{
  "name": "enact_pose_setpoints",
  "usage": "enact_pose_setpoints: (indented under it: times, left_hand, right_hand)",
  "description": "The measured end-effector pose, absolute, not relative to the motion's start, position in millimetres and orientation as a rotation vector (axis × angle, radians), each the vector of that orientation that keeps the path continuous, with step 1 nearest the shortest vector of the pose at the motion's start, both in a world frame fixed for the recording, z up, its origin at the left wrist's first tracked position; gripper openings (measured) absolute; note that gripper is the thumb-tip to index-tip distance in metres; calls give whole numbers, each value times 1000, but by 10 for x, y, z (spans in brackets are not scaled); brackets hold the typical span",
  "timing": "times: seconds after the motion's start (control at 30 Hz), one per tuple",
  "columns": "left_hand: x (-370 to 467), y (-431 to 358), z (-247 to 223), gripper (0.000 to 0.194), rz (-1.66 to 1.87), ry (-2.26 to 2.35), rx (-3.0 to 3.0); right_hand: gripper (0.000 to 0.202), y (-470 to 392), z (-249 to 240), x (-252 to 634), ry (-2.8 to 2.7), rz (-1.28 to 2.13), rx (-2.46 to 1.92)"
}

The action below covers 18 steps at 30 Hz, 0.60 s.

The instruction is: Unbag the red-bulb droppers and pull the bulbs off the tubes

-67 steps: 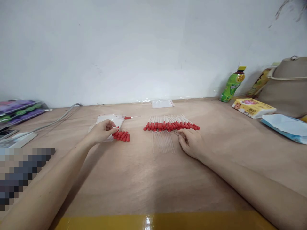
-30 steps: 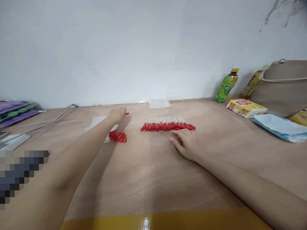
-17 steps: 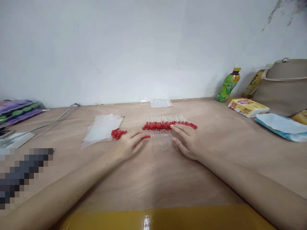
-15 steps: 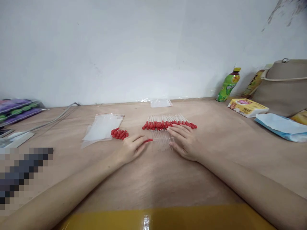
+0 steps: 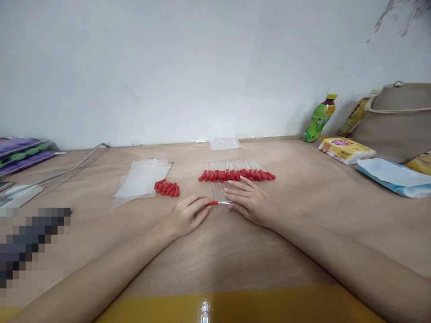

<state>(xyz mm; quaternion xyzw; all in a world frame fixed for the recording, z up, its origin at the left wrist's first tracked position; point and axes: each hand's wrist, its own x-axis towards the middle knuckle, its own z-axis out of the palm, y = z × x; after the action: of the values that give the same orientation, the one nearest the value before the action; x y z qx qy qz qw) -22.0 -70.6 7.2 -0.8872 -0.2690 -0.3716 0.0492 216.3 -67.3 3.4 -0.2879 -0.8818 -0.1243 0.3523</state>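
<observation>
A slender clear rod with a red end (image 5: 219,202) lies crosswise between the two hands, over the near part of a bed of thin transparent sticks (image 5: 218,190) on the brown-covered table (image 5: 202,255). The left hand (image 5: 191,214) has its thumb and fingers drawn narrow on the red end, which pokes out past the fingertips toward the other hand. The right hand (image 5: 251,204) has its fingers stretched and close together over the right side of the transparent sticks; the rod's clear end reaches in at its thumb and forefinger, though whether they pinch it I cannot tell. Just beyond the fingers runs a row of rounded red heads on pale stems (image 5: 237,174). A small heap of rounded red pieces (image 5: 167,188) sits beyond the left wrist, against a stack of flat translucent plastic bags (image 5: 143,178). About two seconds ago the left hand was at that heap, and a lone red-ended rod lay just past the bags; a second ago the hand was at that rod, and now it has come back beside the transparent sticks with a rod in its fingers. Compared with half a second ago, the rod is nearer the person and the right hand's fingers extend farther left across the sticks.
</observation>
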Motion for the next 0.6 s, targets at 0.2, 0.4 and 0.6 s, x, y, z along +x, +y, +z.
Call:
enact_pose_setpoints:
  times: [0.2,0.4,0.6]
  left_hand:
    - [-119,-663,141,28,-945,-855,-2736]
    - [-79,-631,123,17,-991,-742,-2749]
    - [-67,-690,167,15,-908,-722,-2733]
  right_hand:
    - [23,-667,-3,2118,-2262,-318,-676]
    - [28,-664,-26,2092,-2278,-204,-627]
    - [27,-671,-69,2079,-2307,-82,-602]
